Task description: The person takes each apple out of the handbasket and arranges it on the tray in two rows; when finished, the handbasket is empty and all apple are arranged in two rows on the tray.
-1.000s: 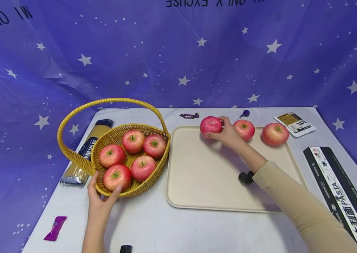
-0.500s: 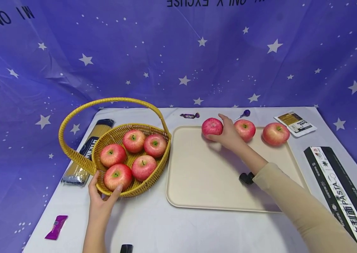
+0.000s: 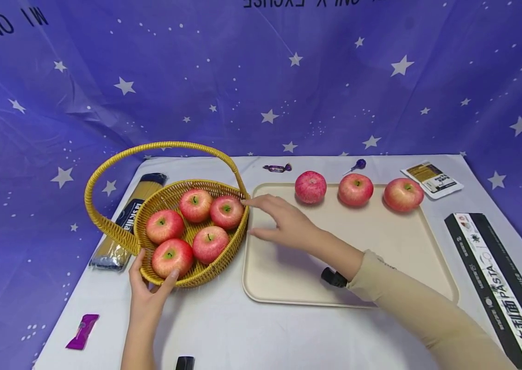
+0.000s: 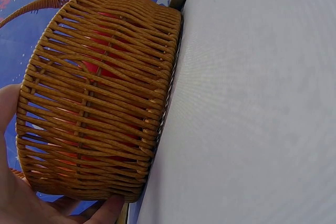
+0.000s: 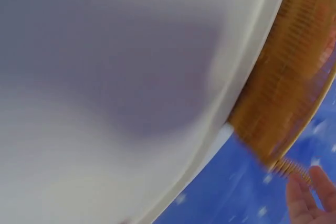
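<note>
Right hand (image 3: pixel 289 223) is away from the speckled apple (image 3: pixel 311 187), which it cupped half a second ago, and now hangs over the tray (image 3: pixel 289 280) at its 9–10 o'clock side. Apples and basket (image 3: pixel 218 266) look unmoved. Clock laid flat, 12 at the far edge.

Nearest: black object (image 3: pixel 184 363), cut off by the lower border. Beyond it, purple packet (image 3: pixel 82 332) lies on the white cloth (image 3: pixel 210 329) at the basket's 7–8 o'clock.

Left hand (image 3: pixel 146 294) pinches the basket wall at 7 o'clock, thumb over the rim, fingers on the outer side.

Basket stands just beside the tray, at the tray's 9 o'clock, arched handle tilting out to 10. Five apples inside: 7 o'clock (image 3: pixel 172 258), 4 (image 3: pixel 210 245), 9–10 (image 3: pixel 165 226), 2 (image 3: pixel 226 212), 12 (image 3: pixel 196 205).

Right hand grips nothing: thumb and fingers spread, pointing at 9–10 o'clock. Cannot tell whether the index tip touches the basket rim.

Pasta box (image 3: pixel 497 288) lies between the tray's 3 and 4; pasta bag (image 3: pixel 127 223) at the basket's 9.

Tray's far edge: speckled apple at 11, middle apple (image 3: pixel 355 190) at 12, end apple (image 3: pixel 403 195) at 1.

Farthest: wrapped candy (image 3: pixel 277 168) at 10–11, white packet (image 3: pixel 434 179) at 2, lollipop (image 3: pixel 359 164) at 12, then starry backdrop (image 3: pixel 261 77).
</note>
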Motion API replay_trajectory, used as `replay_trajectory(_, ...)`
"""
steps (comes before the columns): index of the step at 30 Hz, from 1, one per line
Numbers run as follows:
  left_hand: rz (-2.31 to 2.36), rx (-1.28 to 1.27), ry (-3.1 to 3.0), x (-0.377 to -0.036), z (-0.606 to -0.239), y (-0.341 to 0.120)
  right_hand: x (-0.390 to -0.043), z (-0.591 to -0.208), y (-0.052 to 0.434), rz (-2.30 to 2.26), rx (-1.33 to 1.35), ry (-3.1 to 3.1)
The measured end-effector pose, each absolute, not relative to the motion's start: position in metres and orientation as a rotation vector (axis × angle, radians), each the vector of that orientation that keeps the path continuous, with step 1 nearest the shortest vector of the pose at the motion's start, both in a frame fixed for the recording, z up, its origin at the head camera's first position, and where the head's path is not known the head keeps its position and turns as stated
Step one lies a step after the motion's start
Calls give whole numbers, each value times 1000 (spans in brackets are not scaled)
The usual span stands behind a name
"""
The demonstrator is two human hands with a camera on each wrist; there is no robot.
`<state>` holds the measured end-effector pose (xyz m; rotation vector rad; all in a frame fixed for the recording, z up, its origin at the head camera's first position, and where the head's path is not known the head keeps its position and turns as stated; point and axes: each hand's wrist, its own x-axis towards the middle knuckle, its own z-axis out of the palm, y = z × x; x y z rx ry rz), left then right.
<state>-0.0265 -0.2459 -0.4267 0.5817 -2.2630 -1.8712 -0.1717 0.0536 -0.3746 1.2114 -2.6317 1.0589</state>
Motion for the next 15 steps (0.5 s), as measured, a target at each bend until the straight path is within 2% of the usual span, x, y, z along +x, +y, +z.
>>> replay_trajectory(8,-1868,581,-2258,-27,-428,-246,-162,-371,-4,784,1432,-2739)
replay_trajectory(15,-1873,575,-2260,-27,-428,-246,-163,-371,-43,564,1395,-2920)
